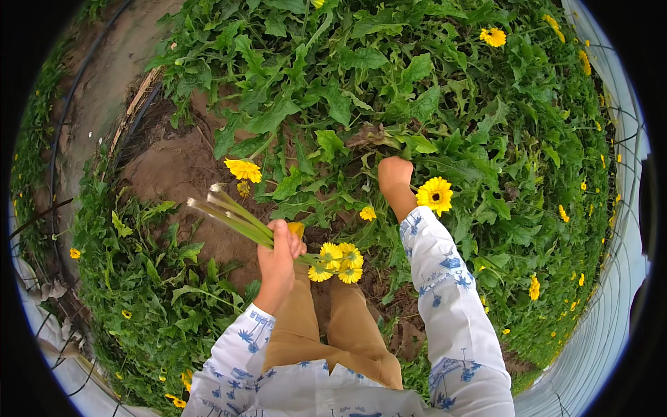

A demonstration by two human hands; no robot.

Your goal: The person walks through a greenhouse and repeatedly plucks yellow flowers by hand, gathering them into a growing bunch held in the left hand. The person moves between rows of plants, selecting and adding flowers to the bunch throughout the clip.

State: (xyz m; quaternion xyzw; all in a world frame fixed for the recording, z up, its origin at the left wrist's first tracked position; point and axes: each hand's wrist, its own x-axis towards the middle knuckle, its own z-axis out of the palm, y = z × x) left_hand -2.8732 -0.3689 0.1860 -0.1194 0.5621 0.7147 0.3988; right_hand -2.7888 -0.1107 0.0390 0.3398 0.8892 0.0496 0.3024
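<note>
My left hand [278, 260] is wrapped round a small bunch of yellow gerbera daisies [335, 261]. Their blooms point to the right, and the pale cut-looking ends of the green stems [233, 217] stick out at the upper left. Farther forward, my right hand [394, 177] is closed in a fist low among the leaves; what its fingers hold is hidden. Beside that wrist stands an open yellow gerbera with a dark centre [435, 195]. A withered brown leaf [372, 135] lies just beyond the fist.
Dense green gerbera plants [347, 62] spread ahead and on both sides. Other yellow blooms rise among them, one [243, 169] beyond the stem ends. Bare brown soil [167, 170] shows at left, with a dark hose [73, 83] farther out. Pale sheeting [611, 306] bounds the right.
</note>
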